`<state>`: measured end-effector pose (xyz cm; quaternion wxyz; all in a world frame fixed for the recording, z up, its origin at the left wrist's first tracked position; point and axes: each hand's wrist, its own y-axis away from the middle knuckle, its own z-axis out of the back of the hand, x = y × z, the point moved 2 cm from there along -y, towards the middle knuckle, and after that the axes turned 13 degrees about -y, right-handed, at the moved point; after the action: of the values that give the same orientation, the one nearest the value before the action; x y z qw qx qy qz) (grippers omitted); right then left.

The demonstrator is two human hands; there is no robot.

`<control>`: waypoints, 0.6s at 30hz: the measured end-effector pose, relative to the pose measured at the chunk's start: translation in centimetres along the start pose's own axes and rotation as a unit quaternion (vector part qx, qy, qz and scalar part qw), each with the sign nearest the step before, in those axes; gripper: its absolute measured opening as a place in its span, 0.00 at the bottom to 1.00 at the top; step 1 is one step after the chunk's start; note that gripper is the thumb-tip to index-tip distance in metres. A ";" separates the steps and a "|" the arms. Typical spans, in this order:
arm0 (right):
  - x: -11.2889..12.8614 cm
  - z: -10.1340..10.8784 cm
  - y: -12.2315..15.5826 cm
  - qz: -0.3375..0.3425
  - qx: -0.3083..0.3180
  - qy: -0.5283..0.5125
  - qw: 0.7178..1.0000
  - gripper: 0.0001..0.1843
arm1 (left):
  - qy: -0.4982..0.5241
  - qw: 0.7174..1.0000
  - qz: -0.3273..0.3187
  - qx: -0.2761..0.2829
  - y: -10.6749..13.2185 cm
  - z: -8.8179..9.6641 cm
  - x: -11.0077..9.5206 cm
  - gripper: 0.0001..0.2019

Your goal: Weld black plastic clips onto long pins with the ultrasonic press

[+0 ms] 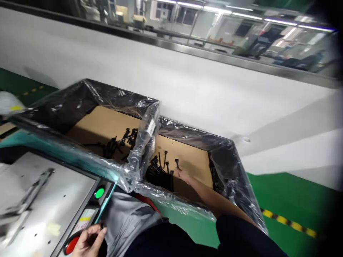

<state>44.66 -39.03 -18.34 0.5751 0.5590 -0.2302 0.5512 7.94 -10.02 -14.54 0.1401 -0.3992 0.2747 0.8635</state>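
Observation:
My right hand (182, 175) reaches into the right plastic-lined bin (223, 146), its fingers closed on a slim black part with a flared head (177, 162). Several similar black rod-like parts (158, 173) lie on the cardboard sheet (194, 153) just left of it. At the bottom left, my left hand (89, 242) is closed in a pinch. A small dark end (102, 225) shows between thumb and finger, too little to name. That hand is beside a red push button (71, 245) on a machine's edge.
Left of it, another lined bin (61, 107) holds black parts (118, 144) on cardboard. The machine's metal plate (66, 178) carries a green button (99, 193). Behind the bins runs a white wall (187, 82) under a window. Yellow-black floor tape (289, 223) crosses the green floor.

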 end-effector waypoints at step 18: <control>11.6 -24.7 21.7 0.263 0.617 0.068 0.739 0.21 | 0.359 0.910 -0.069 -0.196 6.0 6.3 -3.0 0.16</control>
<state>19.93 -17.54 -6.37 -0.0488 0.6699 0.0621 0.7382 3.20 -11.28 -6.73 0.0101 -0.7193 0.1041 0.6868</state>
